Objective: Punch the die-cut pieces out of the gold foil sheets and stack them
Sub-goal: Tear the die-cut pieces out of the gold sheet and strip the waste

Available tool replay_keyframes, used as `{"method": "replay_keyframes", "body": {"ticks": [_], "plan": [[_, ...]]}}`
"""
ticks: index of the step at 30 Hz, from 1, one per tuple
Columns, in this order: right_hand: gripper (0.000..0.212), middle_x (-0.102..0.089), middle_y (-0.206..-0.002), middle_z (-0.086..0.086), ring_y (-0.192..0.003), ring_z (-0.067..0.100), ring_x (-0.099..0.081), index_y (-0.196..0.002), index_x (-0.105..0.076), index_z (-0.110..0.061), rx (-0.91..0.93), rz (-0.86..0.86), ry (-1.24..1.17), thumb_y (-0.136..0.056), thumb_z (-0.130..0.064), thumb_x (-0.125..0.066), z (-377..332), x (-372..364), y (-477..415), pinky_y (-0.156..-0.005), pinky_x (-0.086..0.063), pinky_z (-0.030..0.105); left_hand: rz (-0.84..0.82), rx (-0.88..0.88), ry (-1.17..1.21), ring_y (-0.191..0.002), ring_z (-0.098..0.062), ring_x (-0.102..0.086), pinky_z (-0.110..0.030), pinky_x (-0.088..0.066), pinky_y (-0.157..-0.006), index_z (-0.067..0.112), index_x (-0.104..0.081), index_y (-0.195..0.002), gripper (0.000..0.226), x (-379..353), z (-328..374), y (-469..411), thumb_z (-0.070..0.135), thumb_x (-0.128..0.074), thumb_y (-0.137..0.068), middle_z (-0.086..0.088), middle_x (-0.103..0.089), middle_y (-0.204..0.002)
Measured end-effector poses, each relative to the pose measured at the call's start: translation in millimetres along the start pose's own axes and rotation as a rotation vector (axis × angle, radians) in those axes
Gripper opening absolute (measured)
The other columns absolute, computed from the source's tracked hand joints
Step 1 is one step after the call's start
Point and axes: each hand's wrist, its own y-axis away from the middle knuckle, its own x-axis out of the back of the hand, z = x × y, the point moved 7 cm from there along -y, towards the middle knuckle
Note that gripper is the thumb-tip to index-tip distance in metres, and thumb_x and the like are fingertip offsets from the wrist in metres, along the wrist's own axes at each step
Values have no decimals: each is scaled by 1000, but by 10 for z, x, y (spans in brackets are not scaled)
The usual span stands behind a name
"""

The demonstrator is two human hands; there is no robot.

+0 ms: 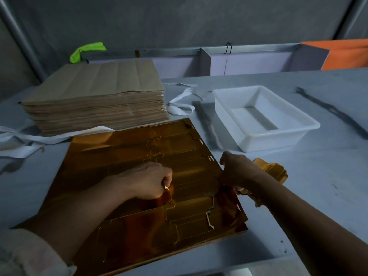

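Foil sheets [119, 156]: one stack; tray [274, 141]: one.

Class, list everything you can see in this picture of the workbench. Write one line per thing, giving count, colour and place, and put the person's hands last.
gold foil die-cut sheet: one visible, gold, flat on the table in front of the person
bundle of punched gold foil pieces: one, gold, at the sheet's right edge
stack of brown paper sheets: one, brown, back left
rectangular white plastic tray: one, white, right of the sheet
white fabric straps: several, white, around the brown stack
bright green object: one, green, behind the brown stack
orange panel: one, orange, back right
grey table: one, grey, under everything
left hand: one, pinches the sheet near its middle
right hand: one, grips the bundle
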Motion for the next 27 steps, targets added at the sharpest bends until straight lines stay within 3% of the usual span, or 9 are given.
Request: {"method": "replay_keyframes", "body": {"ticks": [2, 5, 7, 10, 12, 18, 21, 24, 27], "plan": [[48, -59, -106, 10, -93, 24, -62, -133, -43, -10, 10, 3, -63, -91, -13, -67, 5, 49, 7, -87, -57, 37, 2, -1, 6, -84, -6, -47, -18, -37, -61, 43, -50, -88, 33, 15, 11, 10, 11, -60, -90, 16, -44, -96], [33, -61, -88, 8, -70, 18, -64, -120, -48, -15, -8, -33, -288, -93, -14, -66, -32, 141, 49, -58, -57, 26, 21, -14, 56, -87, -7, -48, -20, -40, -65, 41, -52, -102, 21, 101, 63, 37, 25, -62, -92, 14, -44, -99], [16, -65, -87, 12, -70, 22, -64, -106, -54, -12, 11, -88, -468, -95, -18, -64, -102, 204, 73, -61, -57, 30, -11, -42, 188, -89, -7, -52, -22, -42, -68, 36, -56, -109, 17, 159, 163, 76, 40, -61, -93, 11, -48, -104], [6, -58, -73, 9, -53, 13, -54, -99, -61, -8, 57, -114, -726, -95, -10, -58, -244, 348, 103, -44, -43, 21, -91, -113, 494, -76, -5, -58, -23, -46, -67, 30, -62, -114, 49, 238, 373, 164, 68, -49, -87, 5, -60, -108], [6, -54, -69, 6, -43, 7, -47, -100, -60, -6, 63, -94, -881, -96, -7, -56, -324, 442, 111, -37, -35, 18, -120, -166, 619, -65, -3, -57, -20, -47, -63, 28, -66, -112, 60, 292, 490, 215, 73, -40, -81, 3, -63, -108], [10, -55, -75, 9, -54, 12, -47, -97, -61, -6, 88, -38, -1197, -95, -4, -51, -614, 687, 108, -35, -32, 15, -90, -218, 746, -60, -4, -58, -19, -46, -58, 23, -72, -106, 67, 467, 528, 286, 74, -38, -78, 1, -66, -100], [22, -54, -93, 15, -59, 14, -52, -113, -61, -6, 94, 9, -1294, -94, -2, -52, -738, 825, 98, -33, -35, 16, -64, -223, 790, -63, -5, -57, -20, -47, -60, 28, -71, -105, 87, 580, 480, 398, 94, -54, -51, 7, -63, -94], [13, -61, -71, 11, -48, 12, -54, -104, -61, -4, 112, 59, -1339, -93, -2, -53, -838, 986, 80, -36, -40, 16, -26, -249, 824, -65, -6, -56, -22, -48, -64, 31, -73, -100, 89, 691, 417, 516, 96, -57, -42, 1, -62, -102], [5, -59, -48, 7, -39, 14, -56, -93, -57, -1, 108, 92, -1385, -93, 0, -52, -922, 1106, 59, -39, -44, 17, 32, -242, 915, -65, -10, -54, -21, -48, -60, 24, -74, -102, 86, 805, 313, 597, 93, -49, -58, 1, -61, -94]]}}
